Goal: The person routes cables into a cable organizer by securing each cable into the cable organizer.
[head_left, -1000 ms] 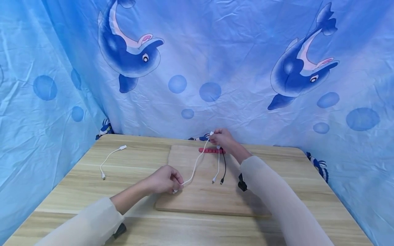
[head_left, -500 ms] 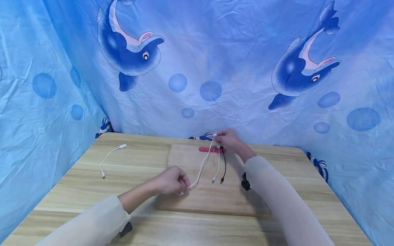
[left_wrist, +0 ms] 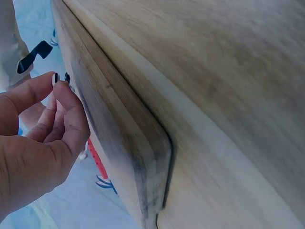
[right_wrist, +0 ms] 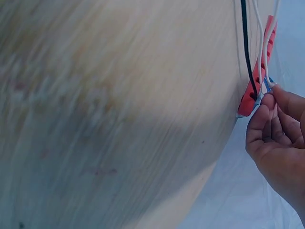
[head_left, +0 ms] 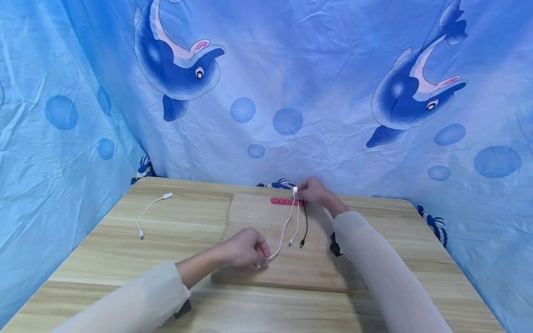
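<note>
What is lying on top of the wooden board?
On the wooden board lie a red cable holder, a white cable and a black cable. The right hand covers the holder's right end.

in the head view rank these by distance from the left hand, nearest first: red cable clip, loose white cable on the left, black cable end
1. black cable end, just right of the left hand on the board.
2. red cable clip, farther back by the right hand.
3. loose white cable, off to the left on the table.
</note>
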{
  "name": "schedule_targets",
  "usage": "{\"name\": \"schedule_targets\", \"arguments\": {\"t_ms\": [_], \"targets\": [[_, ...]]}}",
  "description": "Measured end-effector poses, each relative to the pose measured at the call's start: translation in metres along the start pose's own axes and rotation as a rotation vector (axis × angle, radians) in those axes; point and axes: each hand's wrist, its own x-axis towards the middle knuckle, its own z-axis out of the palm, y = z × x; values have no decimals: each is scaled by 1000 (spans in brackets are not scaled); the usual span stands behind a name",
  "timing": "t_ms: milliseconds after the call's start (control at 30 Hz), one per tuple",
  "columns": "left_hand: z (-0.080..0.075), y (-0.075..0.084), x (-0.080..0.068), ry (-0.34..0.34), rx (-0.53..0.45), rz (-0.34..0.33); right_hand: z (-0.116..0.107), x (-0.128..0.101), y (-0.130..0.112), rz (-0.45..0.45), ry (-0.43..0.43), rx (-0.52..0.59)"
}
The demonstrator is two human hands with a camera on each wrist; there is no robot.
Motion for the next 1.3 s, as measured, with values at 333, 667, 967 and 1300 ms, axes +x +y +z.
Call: {"name": "schedule_targets", "arguments": {"t_ms": [333, 667, 967, 1300], "targets": [[12, 5, 2, -31, 5, -7, 0, 2, 1, -21, -46, -76], [21, 10, 3, -57, 24, 6, -4, 5, 1, 40, -97, -80], [25, 10, 6, -67, 56, 6, -1, 10, -4, 80, -94, -169], [22, 12, 11, -64, 85, -6, 7, 15, -7, 159, -57, -192]]}}
